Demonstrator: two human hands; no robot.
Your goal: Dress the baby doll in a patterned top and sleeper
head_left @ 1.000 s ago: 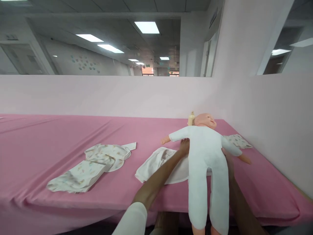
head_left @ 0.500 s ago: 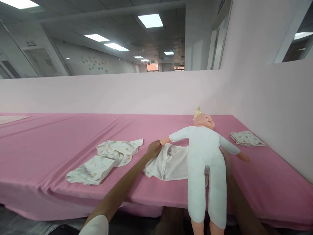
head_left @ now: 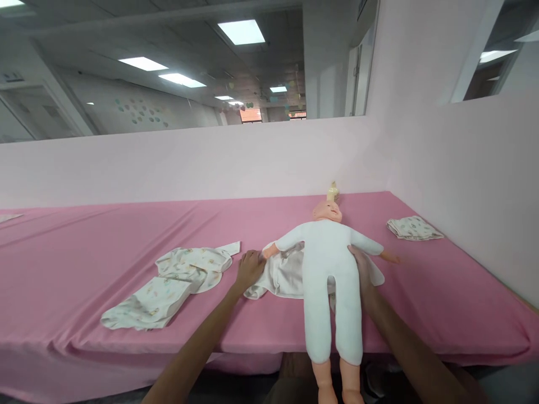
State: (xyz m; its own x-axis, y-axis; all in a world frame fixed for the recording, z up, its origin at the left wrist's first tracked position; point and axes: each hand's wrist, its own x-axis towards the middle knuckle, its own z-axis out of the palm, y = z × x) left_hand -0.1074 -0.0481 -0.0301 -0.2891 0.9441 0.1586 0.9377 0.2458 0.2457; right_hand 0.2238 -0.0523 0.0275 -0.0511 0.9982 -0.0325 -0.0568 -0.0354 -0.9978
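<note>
A baby doll (head_left: 330,269) in a white bodysuit lies face up on the pink table (head_left: 105,235), its legs hanging over the front edge. Under its torso lies a white garment (head_left: 280,275). My left hand (head_left: 249,269) is closed on the left edge of that garment, beside the doll's outstretched arm. My right hand (head_left: 361,266) lies against the doll's right side at the waist, fingers partly tucked behind the body. A baby bottle (head_left: 332,192) stands just behind the doll's head.
A patterned baby outfit (head_left: 168,286) lies spread out left of the white garment. A folded patterned cloth (head_left: 412,228) sits at the far right near the pink wall. A pink partition runs along the back of the table.
My left hand left the doll's side and took hold of the white garment's left edge. The doll slid a little left and further onto the table, my right hand staying at its side.
</note>
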